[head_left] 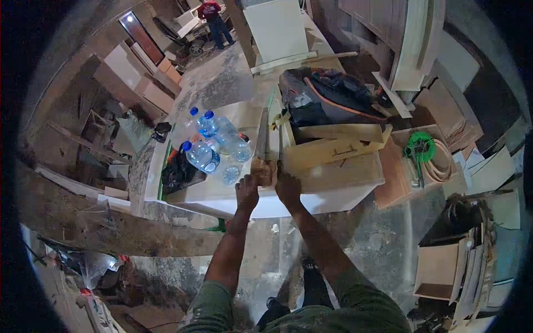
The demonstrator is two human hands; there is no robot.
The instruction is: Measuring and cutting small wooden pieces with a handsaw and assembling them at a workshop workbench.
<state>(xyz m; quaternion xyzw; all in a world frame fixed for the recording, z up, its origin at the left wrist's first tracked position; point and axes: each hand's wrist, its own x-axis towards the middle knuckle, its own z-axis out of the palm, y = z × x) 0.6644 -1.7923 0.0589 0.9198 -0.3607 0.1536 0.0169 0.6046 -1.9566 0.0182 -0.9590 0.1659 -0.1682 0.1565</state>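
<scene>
A handsaw lies along the worktable (pixel 327 191), its tapering blade (pixel 262 139) pointing away from me and its brown wooden handle (pixel 263 172) near the front edge. My left hand (pixel 247 192) is closed on the left side of that handle. Just right of it, my right hand (pixel 288 190) is closed at the near end of a slim dark bar (pixel 280 141) that runs alongside the blade; its kind is unclear. Several clear plastic bottles (pixel 203 157), some with blue caps, are grouped to the left of the saw.
Right of my hands lie wooden boards (pixel 327 152), with a dark bag (pixel 327 100) behind them. A black plastic bag (pixel 179 173) sits at the table's left corner. A coiled green hose (pixel 421 147) lies at the right. Far off stands another person (pixel 212 19).
</scene>
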